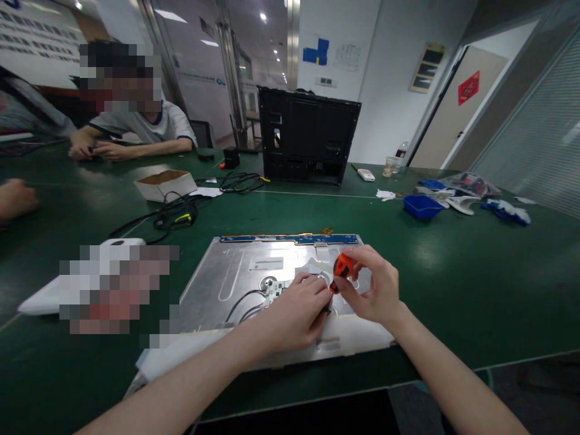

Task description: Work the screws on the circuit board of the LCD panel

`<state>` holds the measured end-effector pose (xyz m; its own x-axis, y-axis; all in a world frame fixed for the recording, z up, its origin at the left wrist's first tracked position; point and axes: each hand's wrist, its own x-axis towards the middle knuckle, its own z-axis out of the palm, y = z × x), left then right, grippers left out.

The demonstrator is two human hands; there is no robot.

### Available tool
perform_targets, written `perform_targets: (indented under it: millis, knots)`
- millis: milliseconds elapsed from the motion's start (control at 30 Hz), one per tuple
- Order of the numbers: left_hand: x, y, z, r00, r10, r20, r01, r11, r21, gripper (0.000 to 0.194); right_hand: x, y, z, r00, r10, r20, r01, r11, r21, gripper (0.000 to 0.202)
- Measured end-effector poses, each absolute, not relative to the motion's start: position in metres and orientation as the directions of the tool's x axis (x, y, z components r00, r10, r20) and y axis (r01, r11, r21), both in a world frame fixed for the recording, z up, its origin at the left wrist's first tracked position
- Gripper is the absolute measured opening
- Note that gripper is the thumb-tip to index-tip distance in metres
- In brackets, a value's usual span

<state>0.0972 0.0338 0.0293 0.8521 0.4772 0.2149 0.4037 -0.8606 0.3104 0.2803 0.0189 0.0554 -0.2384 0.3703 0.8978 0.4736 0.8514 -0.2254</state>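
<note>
My right hand [371,287] grips the orange and black handle of a screwdriver [343,266], tilted with its lower end beside my left fingers. My left hand [301,311] is closed near that lower end, its fingertips bent down; whatever they pinch is hidden. Both hands are over the metal back of a flat display panel [235,266]. A small pale circuit board [275,292] with black cables shows just left of my left hand. Along the panel's far edge runs a narrow blue circuit strip [290,240]. White film covers the panel's near edge.
A black monitor housing [310,136] stands behind the panel. To the left lie coiled black cables [174,211], an open cardboard box [165,183] and a white device [58,284]. A blue tray [422,206] and gloves [505,211] lie right. Another person [145,127] sits across the table.
</note>
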Motion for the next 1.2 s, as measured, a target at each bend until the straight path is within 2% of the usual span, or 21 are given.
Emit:
perform_targets:
  millis: [333,767,1200]
  knots:
    - [0.0973,0.0326,0.0304,0.847,0.481,0.226,0.408,-0.861,0.303,0.009,0.2798,0.019,0.056,-0.225,0.373,0.9,0.465,0.853,-0.237,0.042]
    - [0.0976,0.0336,0.0282,0.846,0.483,0.227,0.407,-0.86,0.308,0.02,0.2797,0.0197,0.0528,-0.209,0.38,0.901,0.466,0.849,-0.25,0.041]
    - [0.0973,0.0331,0.0299,0.851,0.479,0.214,0.408,-0.861,0.303,0.017,0.2794,0.0198,0.054,-0.211,0.378,0.902,0.469,0.848,-0.246,0.043]
